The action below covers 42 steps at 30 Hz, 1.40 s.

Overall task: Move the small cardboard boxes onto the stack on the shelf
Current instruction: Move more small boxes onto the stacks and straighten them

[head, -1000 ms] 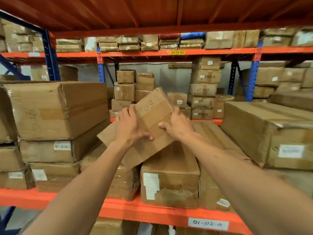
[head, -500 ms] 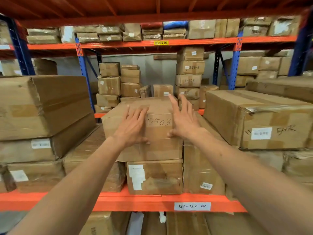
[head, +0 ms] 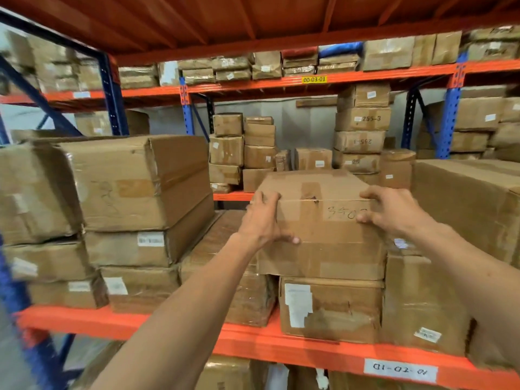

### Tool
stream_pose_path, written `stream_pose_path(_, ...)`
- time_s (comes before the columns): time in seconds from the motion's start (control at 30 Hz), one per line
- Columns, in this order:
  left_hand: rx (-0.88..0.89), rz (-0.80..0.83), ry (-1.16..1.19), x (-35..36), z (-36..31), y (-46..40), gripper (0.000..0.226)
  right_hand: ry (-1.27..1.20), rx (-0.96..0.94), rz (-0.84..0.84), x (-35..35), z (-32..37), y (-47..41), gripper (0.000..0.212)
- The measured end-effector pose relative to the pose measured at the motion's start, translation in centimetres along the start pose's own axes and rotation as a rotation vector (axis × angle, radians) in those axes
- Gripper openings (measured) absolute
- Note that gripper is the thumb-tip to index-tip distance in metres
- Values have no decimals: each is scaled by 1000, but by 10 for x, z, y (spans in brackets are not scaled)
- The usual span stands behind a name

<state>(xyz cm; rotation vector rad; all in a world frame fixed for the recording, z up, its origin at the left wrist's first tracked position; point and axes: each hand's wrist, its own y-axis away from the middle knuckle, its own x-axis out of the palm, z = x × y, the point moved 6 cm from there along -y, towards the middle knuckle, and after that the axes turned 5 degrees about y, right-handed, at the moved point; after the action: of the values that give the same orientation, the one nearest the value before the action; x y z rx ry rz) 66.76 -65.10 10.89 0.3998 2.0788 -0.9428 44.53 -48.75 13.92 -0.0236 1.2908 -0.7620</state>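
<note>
Orange shelf beams point(head: 168, 323) and blue uprights point(head: 450, 114) carry taped cardboard boxes on every level. Both hands grip the top box point(head: 320, 229) of the middle stack by its sides: left hand point(head: 263, 220) and right hand point(head: 394, 211) with fingers curled over its upper edges. Labels read "00-03-01" point(head: 314, 79) and "255-3" point(head: 371, 118).

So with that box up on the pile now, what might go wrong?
Two things, possibly. The top box juts past the front of the lower box it sits on, so it might tip forward once the left hand and right hand let go. Also, the tall box stands tight against its right side, so the right hand's fingers could get pinched if the box is shoved that way.
</note>
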Motion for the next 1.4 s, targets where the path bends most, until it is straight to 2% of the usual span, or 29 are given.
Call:
stream_pose_path(0.13,61,177,56,-7,16,2,126,273,37,143,-10,47,-7,62)
stream_pose_path(0.2,63,166,116,-21,35,6,132,291,-14,126,-13,82,-16,72)
stream_pose_path(0.27,39,-3,156,-51,66,15,133,246,-79,83,-11,126,-25,83)
stream_pose_path(0.4,-78,-529,191,-128,147,55,119,190,-272,23,0,236,-45,93)
stream_pose_path(0.47,-144,-671,127,-154,182,73,120,199,-411,34,11,297,-52,94)
stream_pose_path(0.53,-271,-732,145,-173,215,84,129,210,-536,37,22,357,-56,95)
stream_pose_path(0.67,-576,-648,299,-195,277,96,149,199,-736,7,38,462,-60,98)
stream_pose_path(0.77,-705,-530,373,-198,313,101,158,230,-777,42,52,510,-68,100)
stream_pose_path(0.9,-769,-458,630,-189,343,99,169,241,-753,115,79,522,-82,96)
stream_pose_path(1.03,-707,-466,768,-187,352,83,164,161,-757,-33,87,509,-89,90)
stream_pose_path(1.13,-674,-477,785,-191,356,75,153,71,-734,-65,87,500,-86,83)
stream_pose_path(1.3,-708,-480,704,-198,340,75,151,-106,-633,-98,82,480,-78,77)
stream_pose_path(1.4,-571,-507,629,-219,320,66,138,-239,-499,-145,68,453,-77,75)
